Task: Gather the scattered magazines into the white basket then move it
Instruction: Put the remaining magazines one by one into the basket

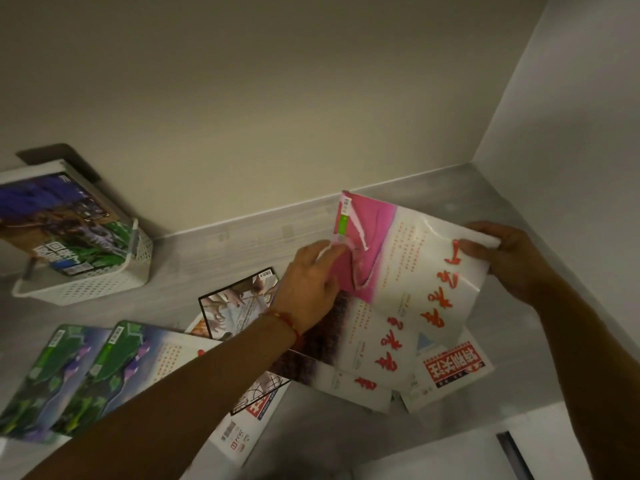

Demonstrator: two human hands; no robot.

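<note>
A pink-and-white magazine (408, 258) with red lettering is lifted off the pile, tilted. My left hand (311, 285) holds its left edge near the pink part. My right hand (502, 258) grips its far right corner, thumb on the cover. The white perforated basket (104, 282) stands at the left by the wall, with a purple-and-green magazine (59, 226) lying in it. More magazines lie scattered below: two green ones (69, 379) at the lower left, and several white and red ones (377, 362) under my hands.
The grey surface (221, 258) runs into a corner between two pale walls (277, 98). Its front edge drops off at the lower right, where a dark slot (512, 452) shows. A magazine with a hands photo (235, 306) lies between the basket and the pile.
</note>
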